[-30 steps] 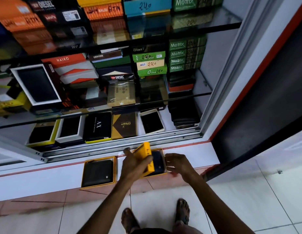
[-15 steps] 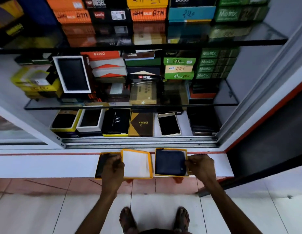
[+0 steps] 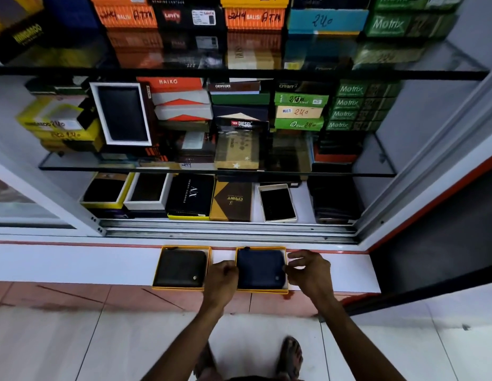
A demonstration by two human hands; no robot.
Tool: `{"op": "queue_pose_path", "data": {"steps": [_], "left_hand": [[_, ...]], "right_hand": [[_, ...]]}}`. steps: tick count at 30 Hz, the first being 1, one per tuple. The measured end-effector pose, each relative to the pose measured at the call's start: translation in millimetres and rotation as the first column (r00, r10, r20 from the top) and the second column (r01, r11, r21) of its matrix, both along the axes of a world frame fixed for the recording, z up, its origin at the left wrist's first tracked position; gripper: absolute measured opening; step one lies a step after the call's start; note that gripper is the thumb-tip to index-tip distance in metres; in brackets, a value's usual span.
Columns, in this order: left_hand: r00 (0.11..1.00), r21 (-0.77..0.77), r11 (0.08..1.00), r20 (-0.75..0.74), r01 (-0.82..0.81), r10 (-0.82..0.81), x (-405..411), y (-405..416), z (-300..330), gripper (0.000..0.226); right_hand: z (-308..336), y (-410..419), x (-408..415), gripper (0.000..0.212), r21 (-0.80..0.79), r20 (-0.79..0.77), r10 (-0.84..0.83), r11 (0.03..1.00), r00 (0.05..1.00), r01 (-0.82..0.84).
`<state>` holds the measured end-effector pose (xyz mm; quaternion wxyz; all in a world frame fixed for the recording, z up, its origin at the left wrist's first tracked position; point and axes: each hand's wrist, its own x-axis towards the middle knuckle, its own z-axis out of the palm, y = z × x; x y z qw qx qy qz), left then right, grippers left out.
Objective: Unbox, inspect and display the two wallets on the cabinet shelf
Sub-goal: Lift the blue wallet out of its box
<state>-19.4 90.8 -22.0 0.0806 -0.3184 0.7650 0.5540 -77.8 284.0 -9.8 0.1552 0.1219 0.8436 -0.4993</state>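
Two open yellow boxes lie side by side on the white ledge (image 3: pixel 74 266) in front of the cabinet. The left box (image 3: pixel 157 270) holds a black wallet (image 3: pixel 181 268). The right box (image 3: pixel 262 291) holds a navy wallet (image 3: pixel 260 269). My left hand (image 3: pixel 221 279) is curled against the right box's left edge. My right hand (image 3: pixel 308 270) pinches its right edge with thumb and fingers. No lid shows.
The open cabinet's bottom shelf (image 3: pixel 304 199) carries several displayed wallets and boxes, with a sliding-door track (image 3: pixel 228 229) in front. Glass shelves above hold stacked wallet boxes. My sandalled feet stand on the tiled floor (image 3: pixel 74 347) below the ledge.
My left hand held a yellow lid between the boxes; the lid is now out of sight. That hand has moved right onto the navy wallet's box. The black wallet is uncovered.
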Motion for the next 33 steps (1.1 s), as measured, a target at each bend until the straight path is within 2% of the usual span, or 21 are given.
{"op": "queue_pose_path", "data": {"steps": [4, 6, 8, 13, 18, 20, 22, 24, 26, 31, 33], "left_hand": [[1.000, 0.104, 0.994, 0.009, -0.019, 0.018, -1.9, -2.8, 2.0, 0.033], [0.998, 0.157, 0.986, 0.029, -0.058, 0.054, -1.7, -4.5, 0.7, 0.034], [0.995, 0.205, 0.974, 0.041, -0.102, 0.095, -2.1, -5.7, -1.3, 0.027], [0.991, 0.280, 0.951, 0.052, -0.133, 0.124, -4.1, -6.2, -1.3, 0.018], [0.989, 0.341, 0.929, 0.069, -0.144, 0.128, -5.7, -7.5, 2.8, 0.014], [0.992, 0.330, 0.936, 0.067, -0.119, 0.103, -4.3, -7.6, 5.5, 0.018], [0.996, 0.252, 0.963, 0.023, -0.094, 0.092, -1.8, -9.4, 10.0, 0.023], [0.996, 0.160, 0.985, -0.049, -0.061, 0.069, -1.5, -11.5, 19.6, 0.024], [0.995, 0.164, 0.986, -0.087, -0.024, 0.039, -3.6, -14.8, 33.8, 0.021], [0.996, 0.268, 0.962, -0.090, 0.051, -0.028, -10.9, -29.3, 71.2, 0.035], [0.994, 0.414, 0.908, -0.110, 0.065, -0.021, -15.1, -37.8, 87.0, 0.037]], "right_hand": [[-2.3, -10.9, -0.1, 0.018, 0.285, -0.101, 0.211, 0.943, 0.972, -0.175], [-4.4, -20.1, 1.5, 0.029, 0.413, -0.025, 0.319, 0.867, 0.947, -0.281], [-7.8, -29.8, 1.9, 0.036, 0.433, 0.035, 0.318, 0.850, 0.947, -0.301], [-7.7, -40.2, -8.5, 0.036, 0.226, 0.151, 0.113, 0.963, 0.982, -0.145], [-2.7, -42.6, -12.8, 0.018, 0.163, 0.112, -0.017, 0.987, 0.994, -0.002], [1.8, -41.1, -13.2, 0.016, 0.103, 0.096, -0.044, 0.994, 0.994, 0.034], [10.5, -36.2, -11.1, 0.022, -0.032, 0.109, -0.071, 0.997, 0.991, 0.075], [26.0, -28.2, -6.8, 0.022, -0.175, 0.125, -0.071, 0.980, 0.990, 0.092], [44.0, -21.8, -3.5, 0.021, -0.311, 0.116, -0.039, 0.948, 0.993, 0.073], [102.2, -18.9, 7.7, 0.029, -0.491, 0.026, 0.143, 0.864, 0.989, -0.112], [123.6, -19.7, 6.3, 0.037, -0.514, -0.015, 0.206, 0.838, 0.979, -0.184]]}}
